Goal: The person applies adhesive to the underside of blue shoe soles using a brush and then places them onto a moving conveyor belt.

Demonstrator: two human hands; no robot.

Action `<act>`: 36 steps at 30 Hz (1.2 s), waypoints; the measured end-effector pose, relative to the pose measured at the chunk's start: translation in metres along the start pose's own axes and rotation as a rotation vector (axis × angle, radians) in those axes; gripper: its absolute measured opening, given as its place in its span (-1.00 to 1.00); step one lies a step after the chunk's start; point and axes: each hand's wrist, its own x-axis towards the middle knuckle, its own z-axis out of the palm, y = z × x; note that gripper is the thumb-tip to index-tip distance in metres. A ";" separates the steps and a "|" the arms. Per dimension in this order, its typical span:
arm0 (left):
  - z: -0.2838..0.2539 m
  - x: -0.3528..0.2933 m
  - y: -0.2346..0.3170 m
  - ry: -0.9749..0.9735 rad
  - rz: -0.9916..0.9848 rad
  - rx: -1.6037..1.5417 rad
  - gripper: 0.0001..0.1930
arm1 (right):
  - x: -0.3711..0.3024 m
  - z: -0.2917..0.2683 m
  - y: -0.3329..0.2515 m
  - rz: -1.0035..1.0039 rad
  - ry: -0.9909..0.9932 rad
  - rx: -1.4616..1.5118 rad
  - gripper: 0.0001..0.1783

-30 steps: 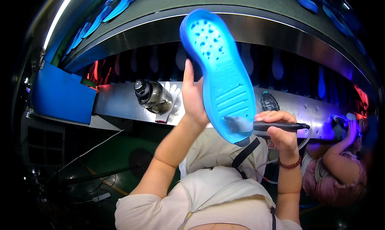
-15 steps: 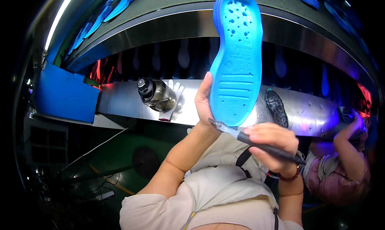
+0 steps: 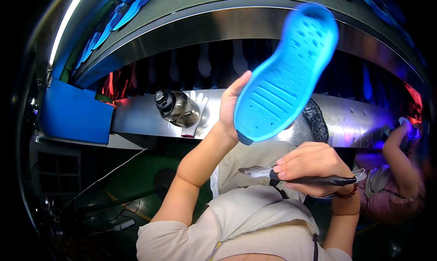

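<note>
My left hand (image 3: pixel 230 107) grips a bright blue shoe sole (image 3: pixel 280 90) by its near left edge, thumb along the side and the other fingers hidden beneath. The sole is held up above the metal ledge and leans to the right, showing holes at its far end and raised bars nearer me. A dark patch shows at its near tip. Lower down, my right hand (image 3: pixel 314 163) is closed round the black handle of a flat brush (image 3: pixel 256 171). Its bristles point left, apart from the sole.
On the metal ledge (image 3: pixel 136 113) stand a clear bottle with a black lid (image 3: pixel 180 108), a white glove (image 3: pixel 200 107) beside it, and a black perforated sole (image 3: pixel 316 122). Beyond runs a green belt (image 3: pixel 191 2) bearing blue soles (image 3: pixel 132 8). A co-worker's arm (image 3: pixel 396 154) reaches in at right.
The sole has tilted to the right and its far end has swung right. My right hand has drawn the brush down and away from the sole's near end.
</note>
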 end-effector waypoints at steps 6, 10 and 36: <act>0.008 0.000 0.002 0.211 -0.326 0.475 -0.49 | -0.012 -0.015 0.002 0.171 -0.106 -0.108 -0.79; 0.013 -0.008 0.005 0.251 -0.450 0.707 -0.44 | -0.018 -0.025 -0.002 0.200 -0.156 -0.124 -0.78; -0.034 -0.016 -0.021 0.141 -0.279 0.224 -0.39 | -0.044 -0.038 0.088 0.427 1.053 -0.038 -0.81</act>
